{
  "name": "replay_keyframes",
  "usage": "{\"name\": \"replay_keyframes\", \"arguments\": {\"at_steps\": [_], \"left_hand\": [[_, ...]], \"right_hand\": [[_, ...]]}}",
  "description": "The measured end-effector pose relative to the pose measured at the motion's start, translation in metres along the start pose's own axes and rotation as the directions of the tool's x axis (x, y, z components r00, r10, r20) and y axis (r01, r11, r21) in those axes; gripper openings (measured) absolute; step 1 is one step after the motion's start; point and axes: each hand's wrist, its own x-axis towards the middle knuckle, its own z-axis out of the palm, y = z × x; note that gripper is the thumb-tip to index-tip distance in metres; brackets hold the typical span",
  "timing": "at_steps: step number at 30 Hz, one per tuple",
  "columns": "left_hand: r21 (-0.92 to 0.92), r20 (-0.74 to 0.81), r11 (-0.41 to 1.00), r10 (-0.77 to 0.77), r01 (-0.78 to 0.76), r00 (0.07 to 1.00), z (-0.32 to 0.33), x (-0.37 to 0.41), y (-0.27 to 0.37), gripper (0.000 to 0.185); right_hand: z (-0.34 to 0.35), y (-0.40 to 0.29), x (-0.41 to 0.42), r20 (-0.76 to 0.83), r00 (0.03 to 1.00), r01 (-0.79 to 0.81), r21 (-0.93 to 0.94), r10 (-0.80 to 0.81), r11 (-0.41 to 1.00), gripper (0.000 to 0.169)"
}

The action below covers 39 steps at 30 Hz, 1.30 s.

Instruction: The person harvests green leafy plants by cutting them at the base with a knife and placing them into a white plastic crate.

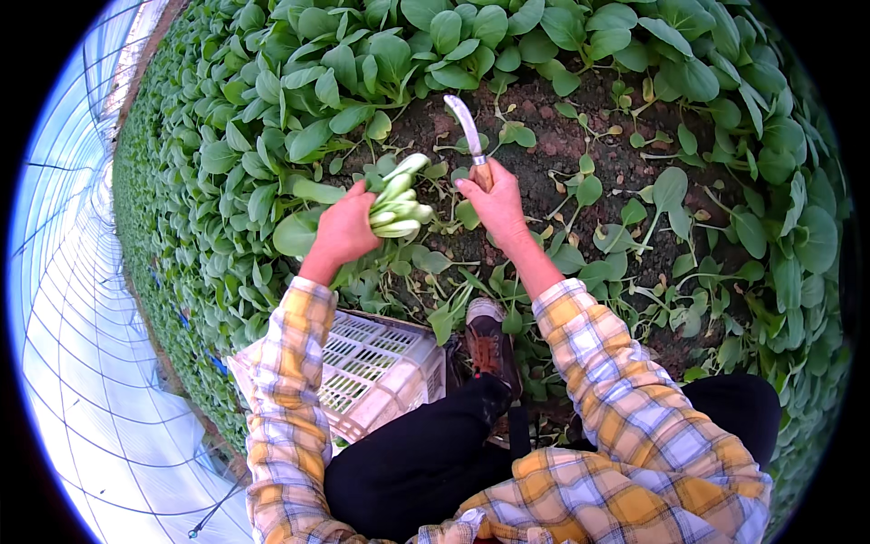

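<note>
A bunch of leafy greens with pale, thick stems [401, 207] is gripped in my left hand [346, 224]; the stem ends point right and the leaves left. To the right of it, my right hand [495, 200] holds a small curved knife by its wooden handle [482, 175]. The metal blade [463, 122] points up and to the left, away from me, and touches no plant that I can make out. Cut leaves [615, 238] and bare dark soil [557, 129] lie below and around both hands.
A pale slatted plastic crate [374, 367] stands near my left forearm, beside my shoe [491, 333]. Dense standing greens [387, 54] border the soil ahead, left and right. A greenhouse wall of translucent film [88, 306] curves along the far left.
</note>
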Motion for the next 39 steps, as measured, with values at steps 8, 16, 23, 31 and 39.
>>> {"name": "replay_keyframes", "arguments": {"at_steps": [8, 16, 23, 31, 39], "left_hand": [[-0.740, 0.224, 0.670, 0.163, 0.059, 0.961, -0.022, -0.033, -0.014, 0.070], [-0.719, 0.189, 0.694, 0.138, 0.041, 0.972, -0.047, -0.037, 0.018, 0.064], [-0.074, 0.283, 0.994, -0.051, 0.075, 0.958, -0.076, -0.035, 0.042, 0.067], [-0.876, 0.161, 0.473, 0.099, 0.096, 0.982, -0.030, -0.048, 0.002, 0.075], [-0.972, 0.015, 0.235, 0.129, -0.016, 0.992, -0.052, -0.048, 0.034, 0.082]], "right_hand": [[-0.004, -0.061, -0.004, 0.486, 0.871, -0.226, 0.525, -0.071, 0.820, 0.045], [-0.022, -0.083, -0.002, 0.461, 0.883, -0.166, 0.137, 0.085, 0.977, 0.035], [-0.041, -0.081, 0.007, 0.320, 0.921, -0.226, -0.023, 0.221, 0.974, 0.007], [-0.028, -0.088, -0.002, 0.448, 0.880, -0.209, 0.065, 0.159, 0.976, 0.031], [-0.021, -0.078, 0.004, 0.387, 0.922, -0.108, 0.263, -0.003, 0.959, 0.026]]}}
